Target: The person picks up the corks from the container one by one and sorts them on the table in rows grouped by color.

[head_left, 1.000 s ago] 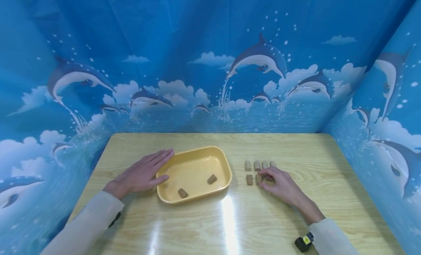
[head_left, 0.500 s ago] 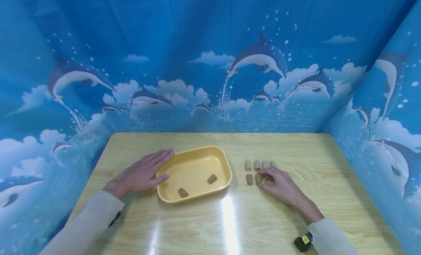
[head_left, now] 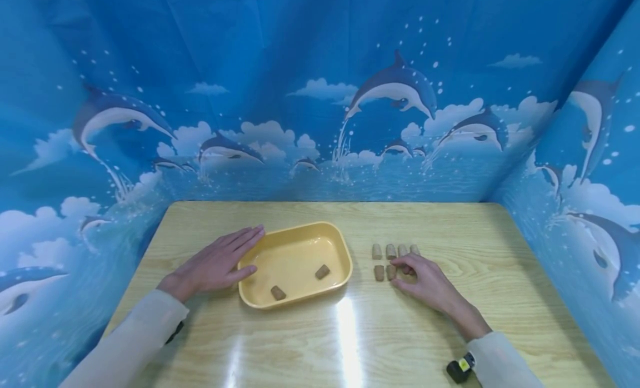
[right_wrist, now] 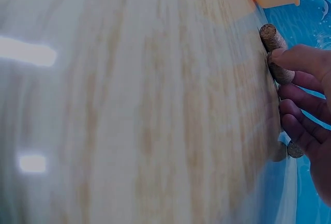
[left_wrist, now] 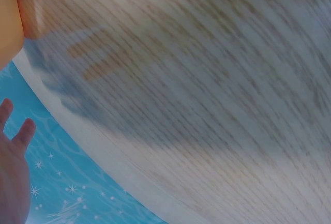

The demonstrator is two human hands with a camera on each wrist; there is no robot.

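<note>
My right hand (head_left: 425, 282) pinches a small brown cork stopper (head_left: 391, 273) between thumb and forefinger, on the table right of the tray. In the right wrist view the thumb lies on this cork (right_wrist: 282, 74), its other fingers loosely curled. Close to its left stands another cork (head_left: 379, 273). Behind them is a row of several paler corks (head_left: 377, 252), its right end near my knuckles. My left hand (head_left: 215, 265) lies with straight fingers over the left rim of a yellow tray (head_left: 300, 228). Two corks lie inside the tray, one at right (head_left: 322, 272), one at front left (head_left: 278, 293).
The wood-grain table (head_left: 300, 343) has glare streaks at the front. A blue dolphin-print curtain (head_left: 320, 127) borders its back and sides. At the right wrist hangs a black device (head_left: 460, 368). The tray's wall (left_wrist: 8, 22) fills the upper left of the left wrist view.
The cork in my right hand has shifted slightly left, narrowing the gap to the cork beside it. My left hand and the tray stay put.
</note>
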